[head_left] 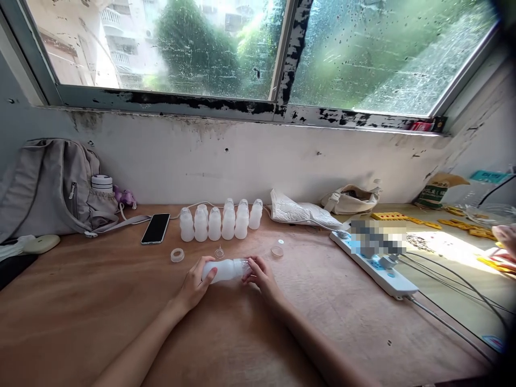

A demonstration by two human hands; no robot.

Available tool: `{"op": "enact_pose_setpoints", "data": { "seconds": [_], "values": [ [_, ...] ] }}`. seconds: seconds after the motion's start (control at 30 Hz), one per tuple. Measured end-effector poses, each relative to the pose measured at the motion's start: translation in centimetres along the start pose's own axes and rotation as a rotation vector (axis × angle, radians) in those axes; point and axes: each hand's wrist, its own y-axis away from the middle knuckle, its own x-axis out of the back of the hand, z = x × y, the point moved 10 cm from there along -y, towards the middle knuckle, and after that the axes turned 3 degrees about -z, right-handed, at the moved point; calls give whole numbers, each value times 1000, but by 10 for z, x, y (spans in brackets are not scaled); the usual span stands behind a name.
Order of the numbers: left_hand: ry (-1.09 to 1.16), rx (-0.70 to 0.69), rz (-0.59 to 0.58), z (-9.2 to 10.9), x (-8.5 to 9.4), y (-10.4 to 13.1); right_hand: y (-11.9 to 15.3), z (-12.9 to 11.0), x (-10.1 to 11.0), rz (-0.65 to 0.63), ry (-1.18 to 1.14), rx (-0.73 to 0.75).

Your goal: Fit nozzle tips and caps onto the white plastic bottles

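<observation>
A frosted white bottle [224, 270] lies sideways above the wooden table [226, 333], its clear cap end pointing right. My left hand [194, 285] is wrapped round the bottle's left end. The fingers of my right hand [261, 277] grip the clear cap at the other end. Behind them, several similar capped bottles [215, 224] stand upright in a cluster. A ring [177, 255] lies to the left of my hands, a small clear nipple-shaped piece [219, 252] just behind the held bottle, and a clear round part [277, 251] behind my right hand.
A phone [155, 229] and grey backpack [56, 188] are at the left. White padded packaging [298, 209] and a beige bag [352, 200] lie by the wall. On the right are a power strip [374, 266] with cables, yellow pieces [389, 216] and another person's hand [506, 239].
</observation>
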Motion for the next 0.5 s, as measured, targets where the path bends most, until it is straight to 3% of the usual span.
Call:
{"op": "enact_pose_setpoints", "data": {
  "seconds": [0.2,0.3,0.43,0.5],
  "values": [
    [24,44,86,-2,9,4,-4,-37,-17,-37,252,194],
    [29,35,151,-3,13,7,-14,-62,-35,-85,388,253],
    [165,1,230,-5,20,4,-38,-113,-75,-248,705,374],
    [158,-49,284,-6,29,1,-56,-150,-87,-226,866,482]
  ]
}}
